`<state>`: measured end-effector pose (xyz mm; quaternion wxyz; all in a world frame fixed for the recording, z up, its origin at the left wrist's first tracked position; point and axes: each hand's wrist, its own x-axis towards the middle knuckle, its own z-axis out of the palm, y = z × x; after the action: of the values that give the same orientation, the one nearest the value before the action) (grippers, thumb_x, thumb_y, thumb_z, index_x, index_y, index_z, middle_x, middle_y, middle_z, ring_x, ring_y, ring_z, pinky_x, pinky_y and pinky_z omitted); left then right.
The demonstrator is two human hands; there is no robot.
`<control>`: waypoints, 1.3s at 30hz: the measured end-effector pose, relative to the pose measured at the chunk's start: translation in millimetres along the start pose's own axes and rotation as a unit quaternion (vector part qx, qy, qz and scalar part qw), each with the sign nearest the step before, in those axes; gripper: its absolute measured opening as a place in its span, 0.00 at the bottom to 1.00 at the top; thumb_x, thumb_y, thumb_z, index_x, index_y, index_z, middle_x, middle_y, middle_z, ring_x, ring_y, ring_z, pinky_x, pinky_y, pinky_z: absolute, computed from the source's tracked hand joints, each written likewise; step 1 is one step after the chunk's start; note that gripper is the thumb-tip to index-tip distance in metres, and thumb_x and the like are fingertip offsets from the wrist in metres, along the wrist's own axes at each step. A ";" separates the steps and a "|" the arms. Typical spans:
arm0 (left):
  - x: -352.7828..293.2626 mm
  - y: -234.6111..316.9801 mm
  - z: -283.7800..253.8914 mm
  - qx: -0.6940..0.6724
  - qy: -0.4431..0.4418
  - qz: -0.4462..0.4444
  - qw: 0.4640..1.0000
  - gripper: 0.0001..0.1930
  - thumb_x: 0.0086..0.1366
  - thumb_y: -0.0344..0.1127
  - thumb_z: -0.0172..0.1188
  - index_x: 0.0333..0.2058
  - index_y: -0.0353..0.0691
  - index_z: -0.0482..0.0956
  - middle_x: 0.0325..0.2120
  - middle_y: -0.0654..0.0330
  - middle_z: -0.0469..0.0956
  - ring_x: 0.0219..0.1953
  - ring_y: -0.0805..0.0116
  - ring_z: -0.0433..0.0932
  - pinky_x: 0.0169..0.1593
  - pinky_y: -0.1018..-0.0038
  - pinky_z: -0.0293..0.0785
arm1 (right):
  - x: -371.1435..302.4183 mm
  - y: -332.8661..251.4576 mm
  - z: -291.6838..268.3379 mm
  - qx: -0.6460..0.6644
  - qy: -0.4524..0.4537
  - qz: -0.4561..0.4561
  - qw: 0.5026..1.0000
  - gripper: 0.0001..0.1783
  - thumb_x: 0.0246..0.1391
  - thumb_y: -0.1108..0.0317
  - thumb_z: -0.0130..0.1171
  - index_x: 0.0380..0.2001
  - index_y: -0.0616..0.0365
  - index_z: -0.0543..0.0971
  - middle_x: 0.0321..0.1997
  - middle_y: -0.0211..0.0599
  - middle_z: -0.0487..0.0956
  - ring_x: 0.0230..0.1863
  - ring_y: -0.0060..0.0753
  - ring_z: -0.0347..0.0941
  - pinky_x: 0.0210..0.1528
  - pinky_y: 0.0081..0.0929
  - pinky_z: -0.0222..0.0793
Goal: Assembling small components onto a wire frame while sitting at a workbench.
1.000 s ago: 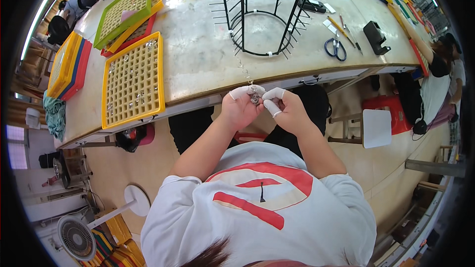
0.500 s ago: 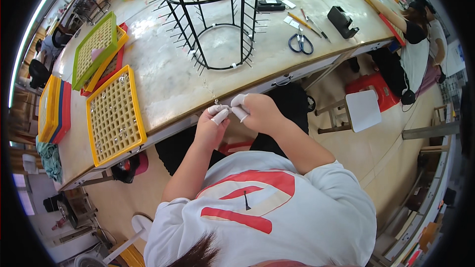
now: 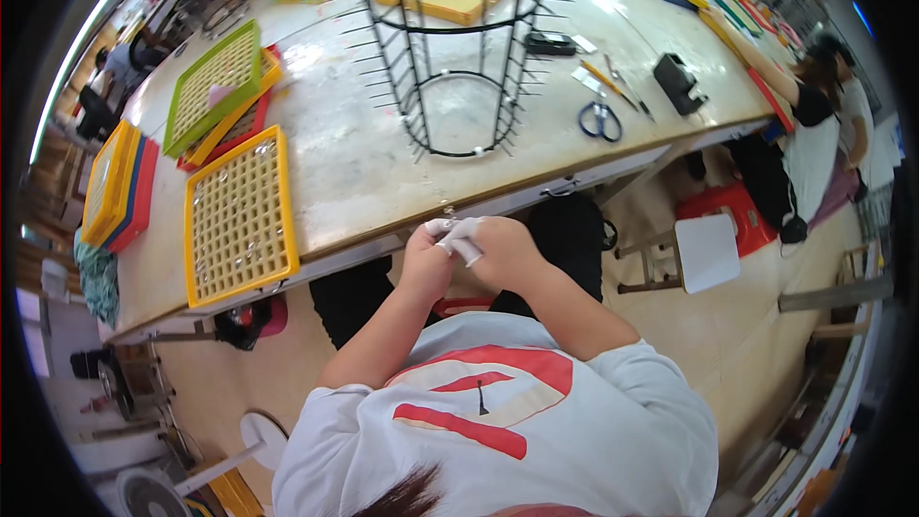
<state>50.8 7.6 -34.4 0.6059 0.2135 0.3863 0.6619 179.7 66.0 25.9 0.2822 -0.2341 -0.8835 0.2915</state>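
At the front edge of the table (image 3: 373,182), my two hands meet with their fingertips pressed together. White finger covers sit on several fingers of each hand. My left hand (image 3: 424,263) pinches from the left, and my right hand (image 3: 505,251) reaches over from the right, its fingers overlapping the left ones. A thin strand of small shiny pieces (image 3: 448,202) runs up from the fingertips toward the tabletop. What the fingers grip is too small and covered to make out. Beyond the hands stands a black wire rack (image 3: 459,30) with many thin prongs sticking outward.
A yellow compartment tray (image 3: 289,201) holds small shiny pieces at the left, beside a green tray (image 3: 254,43) and a tray stack (image 3: 107,182). Right of the rack lie scissors (image 3: 601,124), a pencil (image 3: 603,75) and a black tape dispenser (image 3: 675,84). A co-worker's arm (image 3: 763,59) rests farther right.
The whole view has shifted, so the table and rack appear farther right. My right fingers have closed in over the left fingertips, where a small gap showed before.
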 end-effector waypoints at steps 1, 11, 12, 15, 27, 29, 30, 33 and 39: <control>-2.0 3.3 2.7 -0.019 0.010 -0.025 0.999 0.06 0.57 0.21 0.51 0.32 0.38 0.73 0.33 0.62 0.74 0.36 0.72 0.72 0.39 0.77 0.69 | 0.7 -3.3 -5.4 -0.004 -0.044 0.062 0.997 0.05 0.44 0.70 0.56 0.28 0.54 0.77 0.27 0.42 0.76 0.29 0.43 0.73 0.32 0.31 0.68; 8.9 7.4 -7.0 -0.261 -0.098 -0.136 0.951 0.07 0.50 0.24 0.49 0.30 0.38 0.72 0.29 0.59 0.72 0.32 0.70 0.70 0.36 0.76 0.70 | -5.6 -3.3 -13.6 0.241 0.050 0.199 0.948 0.01 0.48 0.76 0.55 0.26 0.60 0.75 0.18 0.21 0.69 0.18 0.09 0.56 0.20 0.12 0.53; 11.6 7.4 -5.7 -0.303 -0.117 -0.142 0.935 0.08 0.49 0.24 0.48 0.31 0.37 0.72 0.29 0.58 0.72 0.32 0.68 0.71 0.37 0.74 0.70 | -5.5 -3.4 -11.9 0.244 0.044 0.194 0.949 0.01 0.48 0.76 0.55 0.26 0.60 0.75 0.18 0.21 0.69 0.18 0.09 0.56 0.20 0.12 0.53; 14.6 12.2 2.3 -0.338 -0.132 -0.142 0.921 0.09 0.50 0.28 0.48 0.32 0.35 0.72 0.28 0.58 0.72 0.32 0.65 0.71 0.39 0.72 0.69 | -6.3 1.4 -7.2 0.259 0.056 0.197 0.944 0.01 0.48 0.77 0.55 0.26 0.61 0.75 0.17 0.18 0.66 0.18 0.08 0.53 0.20 0.10 0.50; 10.9 14.5 -2.8 -0.180 -0.089 -0.106 0.974 0.03 0.58 0.28 0.53 0.32 0.39 0.73 0.30 0.62 0.73 0.33 0.74 0.70 0.40 0.79 0.66 | -12.0 9.7 -15.6 0.234 0.060 0.179 0.954 0.02 0.48 0.76 0.55 0.28 0.60 0.75 0.17 0.19 0.67 0.19 0.08 0.58 0.21 0.10 0.54; 10.5 16.6 -8.8 -0.154 -0.054 -0.115 0.980 0.02 0.57 0.28 0.55 0.31 0.39 0.74 0.29 0.63 0.73 0.32 0.76 0.70 0.37 0.80 0.66 | -10.9 15.6 -19.7 0.203 0.018 0.180 0.962 0.04 0.49 0.73 0.55 0.30 0.62 0.76 0.20 0.25 0.72 0.22 0.12 0.65 0.25 0.14 0.62; 10.2 18.2 -9.2 -0.154 -0.058 -0.119 0.979 0.02 0.57 0.28 0.55 0.31 0.39 0.74 0.29 0.63 0.73 0.32 0.76 0.70 0.37 0.80 0.66 | -8.5 14.2 -22.2 0.201 0.022 0.184 0.962 0.04 0.49 0.73 0.55 0.30 0.62 0.76 0.20 0.25 0.72 0.22 0.12 0.65 0.25 0.14 0.62; 8.3 25.6 -4.2 -0.128 -0.035 -0.120 0.984 0.02 0.57 0.28 0.55 0.30 0.39 0.75 0.26 0.65 0.74 0.28 0.77 0.70 0.35 0.83 0.66 | 4.2 -4.1 -30.6 0.142 -0.037 0.208 0.967 0.10 0.49 0.70 0.55 0.34 0.63 0.76 0.27 0.38 0.78 0.28 0.25 0.74 0.33 0.22 0.68; 9.3 29.0 0.2 -0.078 -0.063 -0.090 0.991 0.03 0.57 0.27 0.54 0.31 0.38 0.76 0.28 0.63 0.75 0.30 0.77 0.70 0.36 0.81 0.66 | 11.3 -7.8 -24.0 0.092 -0.058 0.170 0.979 0.08 0.46 0.71 0.55 0.33 0.60 0.76 0.24 0.40 0.75 0.26 0.32 0.72 0.30 0.25 0.67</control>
<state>30.9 17.6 -13.7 0.7008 0.1715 0.3120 0.6182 184.8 76.1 51.1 0.1970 -0.3369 -0.8150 0.4283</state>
